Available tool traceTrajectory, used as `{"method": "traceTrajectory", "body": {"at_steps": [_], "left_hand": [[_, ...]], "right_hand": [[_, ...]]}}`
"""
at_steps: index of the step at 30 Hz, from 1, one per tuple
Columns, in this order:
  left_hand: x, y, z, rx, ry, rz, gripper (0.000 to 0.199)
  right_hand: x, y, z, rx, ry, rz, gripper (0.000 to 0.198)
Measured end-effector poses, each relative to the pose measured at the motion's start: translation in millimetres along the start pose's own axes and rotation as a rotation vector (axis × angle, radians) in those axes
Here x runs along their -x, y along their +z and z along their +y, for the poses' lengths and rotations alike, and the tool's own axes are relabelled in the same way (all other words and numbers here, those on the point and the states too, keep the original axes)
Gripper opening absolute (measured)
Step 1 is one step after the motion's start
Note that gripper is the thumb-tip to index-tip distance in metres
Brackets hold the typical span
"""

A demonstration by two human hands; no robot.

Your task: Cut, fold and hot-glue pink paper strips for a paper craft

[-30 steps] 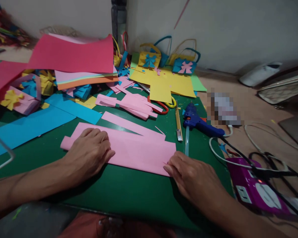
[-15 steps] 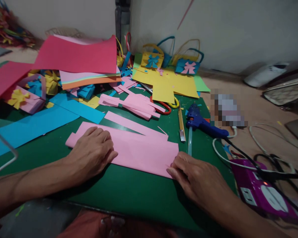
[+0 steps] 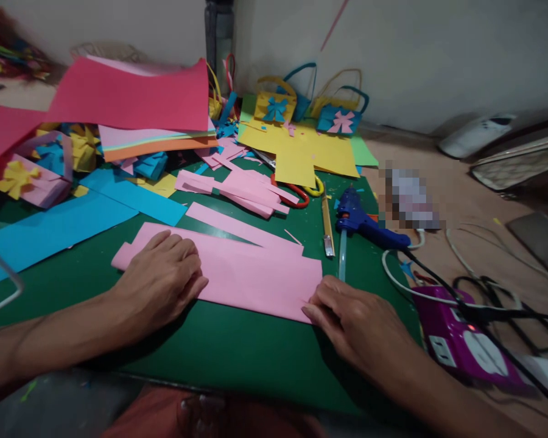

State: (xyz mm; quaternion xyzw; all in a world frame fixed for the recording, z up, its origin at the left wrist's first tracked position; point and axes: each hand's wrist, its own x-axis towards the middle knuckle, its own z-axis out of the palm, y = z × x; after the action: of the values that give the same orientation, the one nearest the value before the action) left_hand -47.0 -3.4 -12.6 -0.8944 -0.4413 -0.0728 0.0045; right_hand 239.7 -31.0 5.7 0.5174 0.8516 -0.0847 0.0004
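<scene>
The left hand's [image 3: 167,272] grip was closed on folded pink paper [image 3: 260,281]; the right hand [image 3: 354,316] pinched the paper's near-right corner, likely keeping its crease straight.

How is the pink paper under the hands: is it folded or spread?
Folded: the pink paper looks doubled, since a second layer juts out at its left end, beyond the left hand.

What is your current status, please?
Left hand curled on folded pink paper; right hand gripping its right end. Paper lying on green table. Pink strip at paper's far edge, glue gun beyond right hand.
</scene>
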Motion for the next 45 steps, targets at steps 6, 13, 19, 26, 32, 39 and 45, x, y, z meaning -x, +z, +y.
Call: {"method": "traceTrajectory", "body": {"at_steps": [6, 13, 19, 26, 32, 39, 45], "left_hand": [[2, 4, -5, 0.067, 0.045, 0.0, 0.032], [3, 3, -5, 0.132, 0.01, -0.001, 0.029], [3, 4, -4, 0.132, 0.013, 0.002, 0.028], [5, 6, -6, 0.134, 0.021, 0.006, 0.029], [8, 4, -6, 0.17, 0.021, 0.005, 0.027], [8, 0, -5, 0.182, 0.044, -0.031, 0.03], [7, 1, -4, 0.158, 0.025, -0.062, 0.029]], "right_hand": [[0, -9, -6, -0.051, 0.089, -0.124, 0.02], [0, -12, -5, -0.11, 0.135, -0.14, 0.019], [-2, -14, -5, -0.137, 0.162, -0.166, 0.018], [-2, -16, -5, -0.152, 0.15, -0.168, 0.019], [-1, -16, -7, -0.055, 0.112, -0.213, 0.019], [0, -17, -8, -0.027, 0.106, -0.231, 0.019], [-1, -14, -7, 0.034, 0.093, -0.211, 0.02]]}}
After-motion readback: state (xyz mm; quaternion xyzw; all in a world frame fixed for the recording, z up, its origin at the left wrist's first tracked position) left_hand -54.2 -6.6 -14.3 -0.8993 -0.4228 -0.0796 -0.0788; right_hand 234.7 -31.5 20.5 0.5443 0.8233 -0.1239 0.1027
